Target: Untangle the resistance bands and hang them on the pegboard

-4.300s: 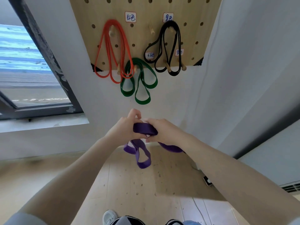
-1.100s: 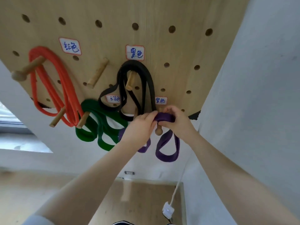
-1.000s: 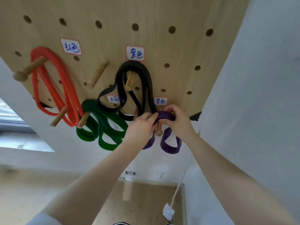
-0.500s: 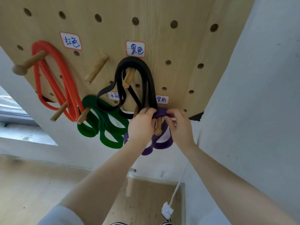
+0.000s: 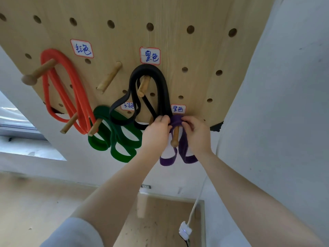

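- Both hands are up at the pegboard's (image 5: 178, 13) bottom edge, near its right corner. The left hand (image 5: 156, 132) and right hand (image 5: 196, 134) each pinch the top of the purple band (image 5: 185, 154).
- That band is draped over a wooden peg (image 5: 175, 135) under a small label; its loops dangle below the board.
- The black band (image 5: 161, 90) hangs just above, the green band (image 5: 117, 138) is to the left, and the orange band (image 5: 78, 97) is further left.
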Action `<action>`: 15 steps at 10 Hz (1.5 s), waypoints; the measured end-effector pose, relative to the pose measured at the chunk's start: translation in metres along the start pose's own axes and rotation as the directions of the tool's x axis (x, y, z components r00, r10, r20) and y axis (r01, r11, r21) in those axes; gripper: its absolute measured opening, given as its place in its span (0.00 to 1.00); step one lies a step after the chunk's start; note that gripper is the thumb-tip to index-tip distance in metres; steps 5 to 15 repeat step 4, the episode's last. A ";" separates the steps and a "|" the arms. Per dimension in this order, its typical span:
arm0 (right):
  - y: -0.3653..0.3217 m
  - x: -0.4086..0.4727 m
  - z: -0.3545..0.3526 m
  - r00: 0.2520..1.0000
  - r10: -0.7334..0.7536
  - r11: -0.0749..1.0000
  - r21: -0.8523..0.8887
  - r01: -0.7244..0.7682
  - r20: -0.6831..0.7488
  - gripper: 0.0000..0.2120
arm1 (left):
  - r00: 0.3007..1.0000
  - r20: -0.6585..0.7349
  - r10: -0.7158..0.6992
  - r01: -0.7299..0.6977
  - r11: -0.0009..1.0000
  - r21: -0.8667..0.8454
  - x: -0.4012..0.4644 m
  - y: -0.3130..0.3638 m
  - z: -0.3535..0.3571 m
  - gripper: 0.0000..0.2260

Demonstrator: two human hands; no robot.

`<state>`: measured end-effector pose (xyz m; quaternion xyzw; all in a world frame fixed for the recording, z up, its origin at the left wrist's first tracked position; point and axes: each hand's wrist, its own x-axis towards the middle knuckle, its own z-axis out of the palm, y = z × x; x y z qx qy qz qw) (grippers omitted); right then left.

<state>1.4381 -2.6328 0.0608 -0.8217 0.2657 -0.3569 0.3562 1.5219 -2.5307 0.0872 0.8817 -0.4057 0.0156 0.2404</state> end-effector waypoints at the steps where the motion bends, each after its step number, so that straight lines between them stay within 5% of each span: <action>1: -0.004 -0.010 0.001 0.999 -0.007 0.999 -0.053 0.009 0.037 0.14 | 0.996 0.071 0.054 -0.053 0.998 -0.019 -0.008 -0.004 -0.001 0.13; 4: -0.033 -0.037 -0.006 0.996 -0.070 0.991 -0.121 0.063 -0.051 0.18 | 0.969 0.009 0.246 -0.242 0.959 -0.149 -0.044 -0.053 -0.039 0.11; 15: -0.033 -0.037 -0.006 0.996 -0.070 0.991 -0.121 0.063 -0.051 0.18 | 0.969 0.009 0.246 -0.242 0.959 -0.149 -0.044 -0.053 -0.039 0.11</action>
